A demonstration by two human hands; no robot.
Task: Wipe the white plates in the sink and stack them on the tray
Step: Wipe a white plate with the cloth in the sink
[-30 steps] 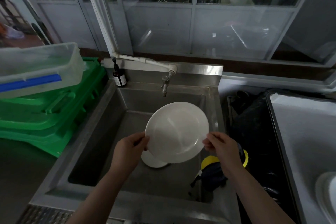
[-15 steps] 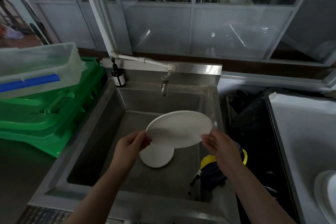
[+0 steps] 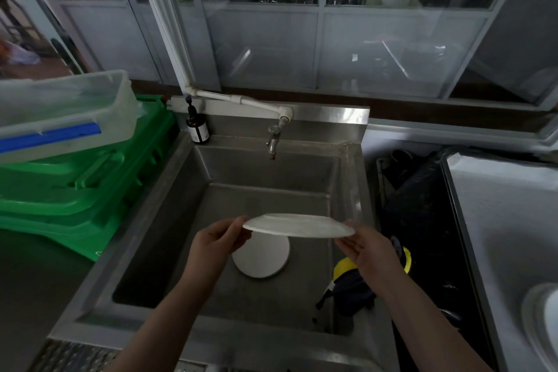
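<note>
I hold a white plate (image 3: 297,225) almost flat and edge-on above the steel sink (image 3: 169,220). My left hand (image 3: 216,243) pinches its left rim and my right hand (image 3: 370,248) pinches its right rim. Below it, a second white plate (image 3: 261,260) lies on the sink floor, partly hidden by the held plate. A metal tray (image 3: 498,220) lies on the right, with the rim of a white plate (image 3: 540,320) showing at the frame's right edge.
A tap (image 3: 273,142) hangs over the back of the sink, with a dark pump bottle (image 3: 197,128) on the left corner. Green crates (image 3: 75,181) and a clear tub (image 3: 57,112) stack on the left. A yellow and dark cloth (image 3: 351,284) lies in the sink's right corner.
The plate has tipped from facing me to nearly level. Both hands kept their hold on the rim and the plate in the sink is more exposed.
</note>
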